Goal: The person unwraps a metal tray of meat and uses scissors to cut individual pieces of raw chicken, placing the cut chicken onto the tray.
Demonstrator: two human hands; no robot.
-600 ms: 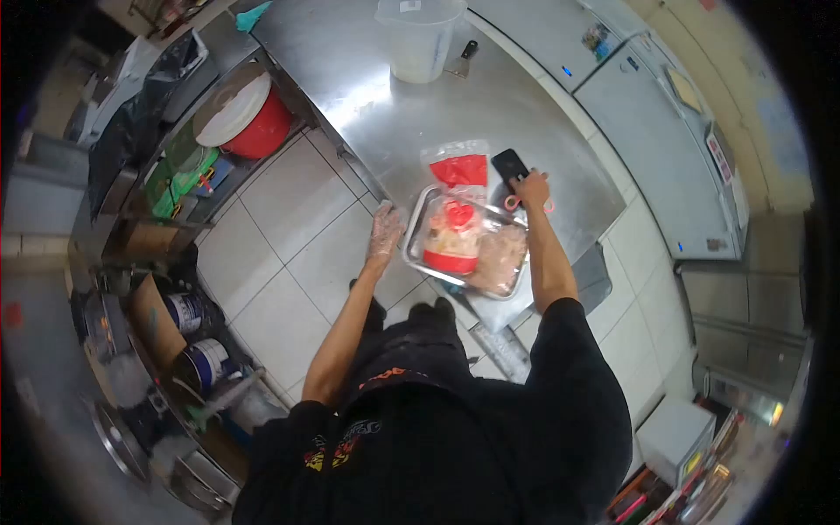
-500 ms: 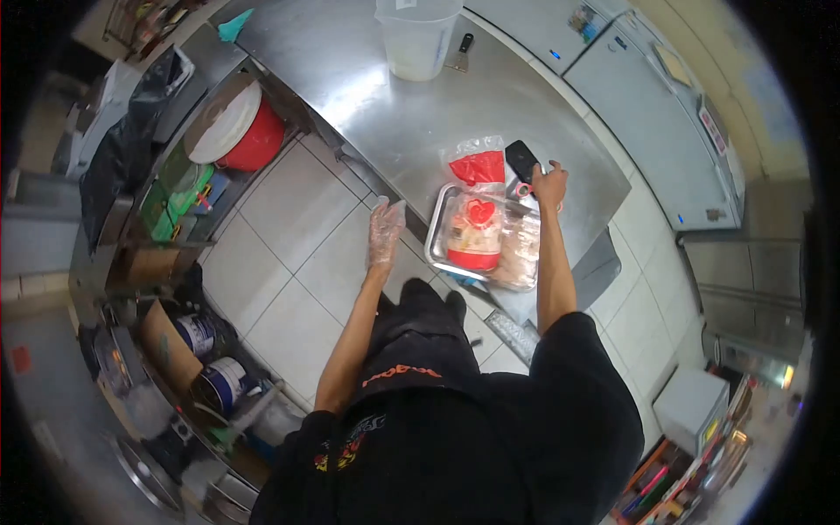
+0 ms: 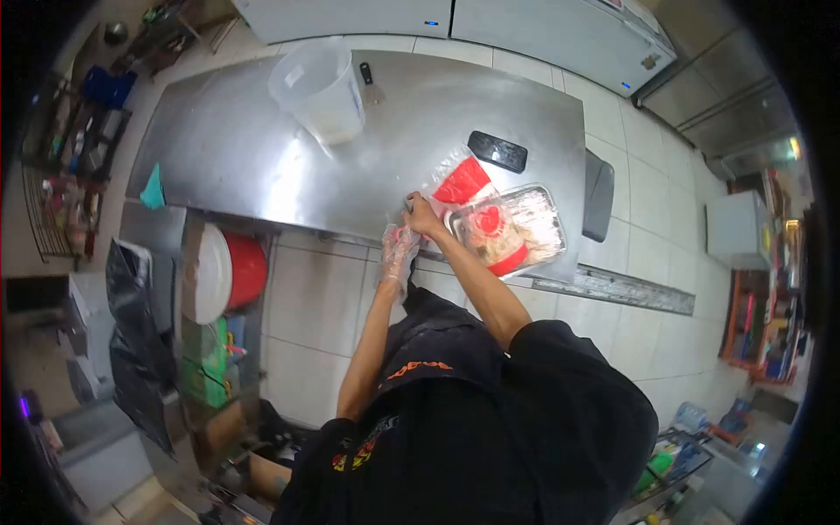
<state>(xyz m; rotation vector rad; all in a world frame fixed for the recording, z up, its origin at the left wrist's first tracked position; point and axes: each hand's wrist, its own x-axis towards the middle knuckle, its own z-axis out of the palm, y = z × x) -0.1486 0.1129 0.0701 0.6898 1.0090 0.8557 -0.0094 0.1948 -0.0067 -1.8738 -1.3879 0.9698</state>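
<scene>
My left hand (image 3: 399, 248), in a clear plastic glove, is at the table's near edge. Its fingers are closed around the red handle of what look like scissors (image 3: 400, 233). Close above it, my bare right hand (image 3: 423, 215) has its fingers pinched at the scissors' other end, largely hidden. Just right of my hands lies a clear plastic bag with red print (image 3: 510, 259), full of pale pieces that look like raw meat. It rests on a metal tray (image 3: 563, 229) beside more wrapped pale pieces. The bag's red and clear top (image 3: 462, 180) spreads over the table.
A black phone (image 3: 497, 152) lies behind the tray on the steel table (image 3: 236, 114). Further left stand a translucent plastic pitcher (image 3: 319, 96) and a black-handled scraper (image 3: 367, 79). A red bucket with a white lid (image 3: 245, 269) sits on a lower shelf at left.
My right hand has moved left from beside the phone to my left hand, bringing the scissors. The view has turned, and my left hand is now closed on the red handle.
</scene>
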